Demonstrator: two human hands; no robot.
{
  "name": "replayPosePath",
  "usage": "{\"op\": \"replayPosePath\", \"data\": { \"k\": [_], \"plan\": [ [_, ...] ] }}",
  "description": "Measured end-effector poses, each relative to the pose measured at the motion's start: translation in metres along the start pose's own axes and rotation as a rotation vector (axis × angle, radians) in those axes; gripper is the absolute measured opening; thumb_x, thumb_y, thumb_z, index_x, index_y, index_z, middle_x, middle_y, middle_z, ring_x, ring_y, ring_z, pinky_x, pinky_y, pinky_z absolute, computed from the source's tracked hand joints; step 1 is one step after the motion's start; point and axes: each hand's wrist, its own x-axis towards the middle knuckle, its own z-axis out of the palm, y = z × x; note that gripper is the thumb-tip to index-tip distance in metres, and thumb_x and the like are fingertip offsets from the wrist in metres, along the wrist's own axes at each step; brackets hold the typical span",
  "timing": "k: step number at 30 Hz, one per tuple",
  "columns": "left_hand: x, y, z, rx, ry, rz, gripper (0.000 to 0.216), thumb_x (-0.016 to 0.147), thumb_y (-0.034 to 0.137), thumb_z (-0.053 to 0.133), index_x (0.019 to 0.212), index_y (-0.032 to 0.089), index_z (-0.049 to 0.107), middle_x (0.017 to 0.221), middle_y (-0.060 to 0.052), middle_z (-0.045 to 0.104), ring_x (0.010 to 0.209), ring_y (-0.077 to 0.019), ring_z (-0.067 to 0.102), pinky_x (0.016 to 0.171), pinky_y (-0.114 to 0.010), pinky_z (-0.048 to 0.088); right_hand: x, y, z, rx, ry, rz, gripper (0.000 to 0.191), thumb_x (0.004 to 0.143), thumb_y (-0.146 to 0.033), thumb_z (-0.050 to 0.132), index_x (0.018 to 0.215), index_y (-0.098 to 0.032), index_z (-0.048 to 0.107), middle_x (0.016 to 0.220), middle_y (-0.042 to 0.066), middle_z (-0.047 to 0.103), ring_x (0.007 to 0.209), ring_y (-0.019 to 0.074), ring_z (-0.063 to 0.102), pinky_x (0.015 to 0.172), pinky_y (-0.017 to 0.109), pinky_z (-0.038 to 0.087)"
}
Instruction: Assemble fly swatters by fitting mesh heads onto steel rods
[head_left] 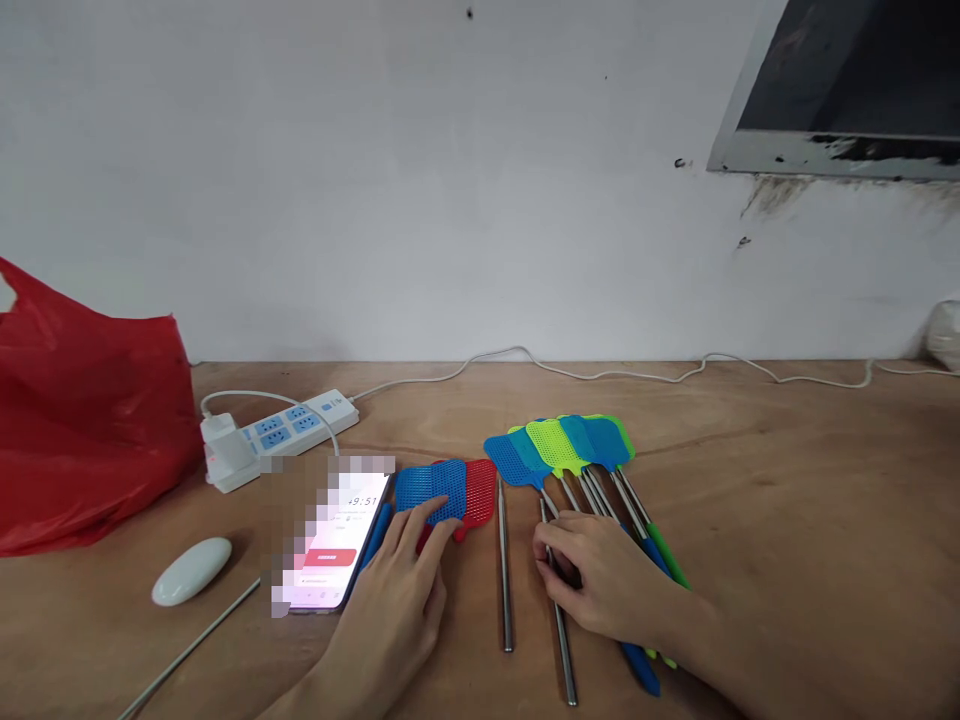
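Observation:
My left hand point(401, 580) has its fingers spread, the tips touching or just over a blue mesh fly swatter head point(431, 490). Red swatter heads point(480, 492) lie partly beneath the blue one. My right hand point(592, 570) is curled, thumb and fingers closed round a thin metal rod point(561, 640) that slants toward me. Between the hands a second metal rod point(505, 580) lies on the table. Beyond and under my right hand is a fanned pile of fly swatters point(559, 445) with blue, yellow-green and green parts; my wrist hides some of their handles.
A lit phone point(349, 540), partly pixelated, lies left of my left hand. Farther left are a white power strip point(304, 425) with a plugged-in charger point(225, 450), a white mouse point(193, 572) and a red plastic bag point(90, 420). A white cord point(600, 375) runs along the wall.

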Motion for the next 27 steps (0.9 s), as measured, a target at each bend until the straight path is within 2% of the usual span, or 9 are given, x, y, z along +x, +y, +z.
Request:
{"op": "replayPosePath", "data": {
  "k": [5, 10, 15, 20, 23, 27],
  "plan": [
    [-0.001, 0.004, 0.002, -0.179, 0.001, -0.021, 0.046, 0.089, 0.007, 0.041, 0.128, 0.028, 0.053, 0.134, -0.010, 0.057, 0.113, -0.0286, 0.063, 0.092, -0.047, 0.057, 0.000, 0.001, 0.002, -0.012, -0.001, 0.002, 0.009, 0.084, -0.013, 0.052, 0.081, -0.021, 0.055, 0.070, -0.002, 0.059, 0.064, 0.0155, 0.052, 0.059, 0.028, 0.030],
    [0.005, 0.012, -0.007, -0.443, -0.033, -0.074, 0.028, 0.094, 0.017, 0.050, 0.117, 0.029, 0.059, 0.109, -0.003, 0.071, 0.098, -0.0216, 0.070, 0.083, -0.033, 0.060, 0.001, -0.002, 0.001, 0.008, -0.003, 0.089, 0.009, 0.081, -0.014, 0.054, 0.081, -0.022, 0.058, 0.062, -0.004, 0.058, 0.058, 0.0147, 0.053, 0.057, 0.028, 0.026],
    [0.006, 0.019, -0.012, -0.523, -0.103, -0.103, 0.024, 0.096, 0.021, 0.049, 0.115, 0.028, 0.062, 0.101, -0.002, 0.073, 0.086, -0.0196, 0.071, 0.073, -0.029, 0.058, 0.001, -0.005, -0.001, 0.037, -0.015, 0.177, 0.013, 0.079, -0.015, 0.055, 0.086, -0.023, 0.061, 0.055, -0.006, 0.058, 0.054, 0.0149, 0.054, 0.055, 0.027, 0.025],
    [0.004, 0.024, -0.010, -0.600, -0.161, -0.135, 0.022, 0.096, 0.022, 0.049, 0.112, 0.028, 0.064, 0.094, 0.000, 0.072, 0.082, -0.0185, 0.068, 0.071, -0.027, 0.055, 0.000, -0.005, 0.002, 0.094, 0.045, 0.216, 0.020, 0.072, -0.011, 0.057, 0.087, -0.023, 0.062, 0.054, -0.006, 0.055, 0.053, 0.0151, 0.052, 0.055, 0.027, 0.025],
    [0.003, 0.024, -0.007, -0.669, -0.195, -0.220, 0.022, 0.097, 0.027, 0.049, 0.112, 0.027, 0.065, 0.098, -0.002, 0.071, 0.086, -0.0200, 0.067, 0.073, -0.029, 0.053, 0.004, -0.003, 0.002, 0.330, 0.115, 0.267, 0.019, 0.070, -0.010, 0.058, 0.084, -0.023, 0.057, 0.051, -0.009, 0.049, 0.048, 0.0120, 0.046, 0.053, 0.025, 0.028],
    [0.000, 0.019, -0.002, -0.773, -0.256, -0.330, 0.025, 0.097, 0.032, 0.050, 0.115, 0.024, 0.065, 0.110, -0.007, 0.069, 0.102, -0.0244, 0.063, 0.087, -0.035, 0.050, 0.009, 0.002, 0.000, 0.898, 0.281, 0.372, 0.025, 0.073, -0.019, 0.066, 0.086, -0.025, 0.046, 0.051, -0.013, 0.044, 0.043, 0.0085, 0.038, 0.046, 0.021, 0.029]
  ]
}}
